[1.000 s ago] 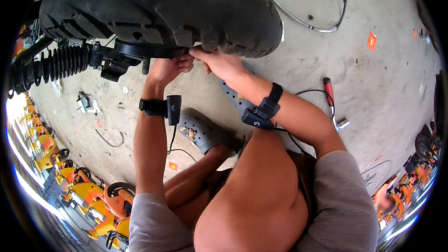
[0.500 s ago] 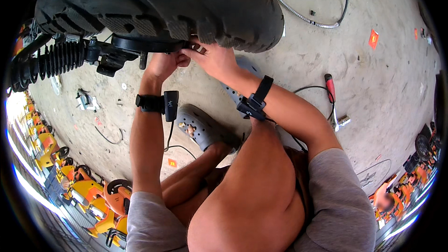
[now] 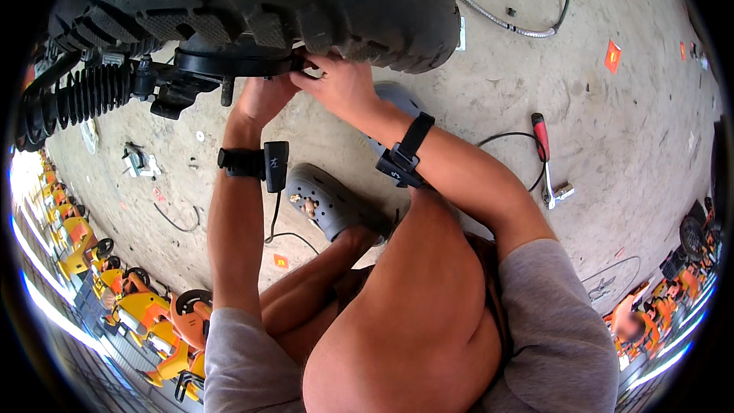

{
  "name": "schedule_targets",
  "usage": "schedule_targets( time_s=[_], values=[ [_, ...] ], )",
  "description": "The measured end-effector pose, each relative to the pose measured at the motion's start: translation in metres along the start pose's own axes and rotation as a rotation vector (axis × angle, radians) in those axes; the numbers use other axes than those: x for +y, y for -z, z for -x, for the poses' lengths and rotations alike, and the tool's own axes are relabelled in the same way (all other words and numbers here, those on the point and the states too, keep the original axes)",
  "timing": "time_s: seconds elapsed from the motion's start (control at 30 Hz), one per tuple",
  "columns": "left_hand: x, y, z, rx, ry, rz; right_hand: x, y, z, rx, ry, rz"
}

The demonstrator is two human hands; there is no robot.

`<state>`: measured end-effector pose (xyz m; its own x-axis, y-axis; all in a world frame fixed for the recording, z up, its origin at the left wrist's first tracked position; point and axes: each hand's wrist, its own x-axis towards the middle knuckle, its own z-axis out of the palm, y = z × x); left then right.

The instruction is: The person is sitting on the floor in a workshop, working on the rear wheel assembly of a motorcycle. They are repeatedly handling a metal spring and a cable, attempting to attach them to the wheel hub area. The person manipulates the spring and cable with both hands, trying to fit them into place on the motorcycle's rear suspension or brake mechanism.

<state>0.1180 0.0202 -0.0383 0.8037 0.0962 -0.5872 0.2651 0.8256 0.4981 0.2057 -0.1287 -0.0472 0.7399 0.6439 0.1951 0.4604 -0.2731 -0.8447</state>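
A big black knobbly tyre point(image 3: 252, 0) fills the top of the view, with a round black hub part point(image 3: 222, 63) beneath its near side. My left hand point(image 3: 264, 97) reaches up against the underside of this hub part; its fingers are hidden behind the part and my other hand. At the right end of the same part, my right hand point(image 3: 336, 86) has its thumb and bent forefinger drawn together on something small that I cannot make out. Left of the hub sits a black coil-spring shock absorber point(image 3: 92, 94).
A red-handled ratchet wrench point(image 3: 542, 153) with a socket lies on the concrete floor at right. A braided metal hose point(image 3: 497, 19) is at the upper right, a small metal part point(image 3: 140, 160) at left. Orange and yellow vehicles point(image 3: 145, 313) line the lower left.
The tyre and hub part appear slightly further left and up. Both hands have shifted the same way, and my left fingers, curled and visible before, are now mostly hidden.
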Motion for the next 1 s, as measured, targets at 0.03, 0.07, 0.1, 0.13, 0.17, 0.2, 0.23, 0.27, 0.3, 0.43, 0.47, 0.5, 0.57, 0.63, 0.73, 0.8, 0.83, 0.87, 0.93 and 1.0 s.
schedule_targets(
  time_s=[0.03, 0.07, 0.1, 0.13, 0.17, 0.2, 0.23, 0.27, 0.3, 0.43, 0.47, 0.5, 0.57, 0.63, 0.73, 0.8, 0.83, 0.87, 0.93, 1.0],
  values=[
    [-0.001, 0.002, -0.001, -0.024, 0.016, 0.225, 0.000, -0.003, 0.000, 0.006, 0.012, -0.012],
    [-0.006, 0.003, -0.002, -0.065, 0.067, 0.592, 0.002, -0.004, -0.001, 0.013, 0.020, -0.021],
    [-0.006, 0.006, -0.002, -0.133, 0.200, 1.254, 0.004, -0.006, -0.002, 0.021, 0.029, -0.030],
    [-0.006, 0.008, -0.001, -0.120, 0.401, 1.901, 0.006, -0.007, -0.002, 0.052, 0.054, -0.041],
    [-0.007, 0.010, 0.000, -0.132, 0.505, 2.314, 0.005, -0.007, -0.003, 0.080, 0.077, -0.047],
    [-0.007, 0.011, 0.002, -0.141, 0.609, 2.726, 0.005, -0.007, -0.004, 0.108, 0.101, -0.054],
    [-0.007, 0.014, 0.002, -0.105, 0.503, 2.310, 0.005, -0.009, -0.005, 0.109, 0.106, -0.068],
    [-0.005, 0.014, 0.000, -0.068, 0.398, 1.888, 0.006, -0.010, -0.005, 0.115, 0.112, -0.089],
    [-0.005, 0.015, -0.001, -0.044, 0.350, 1.684, 0.007, -0.011, -0.004, 0.121, 0.117, -0.110],
    [-0.002, 0.014, -0.004, 0.028, 0.354, 1.519, 0.011, -0.012, -0.001, 0.096, 0.064, -0.078],
    [-0.003, 0.013, -0.004, 0.042, 0.367, 1.536, 0.009, -0.013, 0.001, 0.079, 0.000, -0.119],
    [-0.005, 0.011, -0.004, -0.002, 0.262, 1.189, 0.008, -0.013, 0.003, 0.061, -0.064, -0.160],
    [-0.010, 0.006, -0.003, -0.062, -0.043, 0.122, 0.001, -0.004, 0.002, -0.071, -0.254, -0.221],
    [-0.011, 0.006, 0.000, -0.106, -0.237, -0.663, -0.009, 0.009, -0.002, -0.121, -0.364, -0.334],
    [-0.009, 0.008, -0.003, -0.139, -0.227, -0.732, -0.011, 0.014, -0.004, -0.046, -0.297, -0.540],
    [-0.006, 0.001, -0.003, -0.179, -0.186, -0.573, -0.007, 0.012, -0.003, -0.136, -0.401, -0.554],
    [-0.006, -0.002, -0.004, -0.189, -0.159, -0.470, -0.003, 0.012, -0.002, -0.180, -0.453, -0.560],
    [-0.006, -0.014, -0.001, -0.182, -0.124, -0.324, 0.003, 0.013, -0.002, -0.220, -0.453, -0.628],
    [-0.003, -0.019, -0.001, -0.198, -0.076, -0.198, 0.017, 0.016, -0.001, -0.287, -0.468, -0.744],
    [-0.001, -0.011, -0.001, -0.232, -0.059, -0.231, 0.009, 0.027, -0.002, -0.345, -0.518, -0.827]
  ],
)
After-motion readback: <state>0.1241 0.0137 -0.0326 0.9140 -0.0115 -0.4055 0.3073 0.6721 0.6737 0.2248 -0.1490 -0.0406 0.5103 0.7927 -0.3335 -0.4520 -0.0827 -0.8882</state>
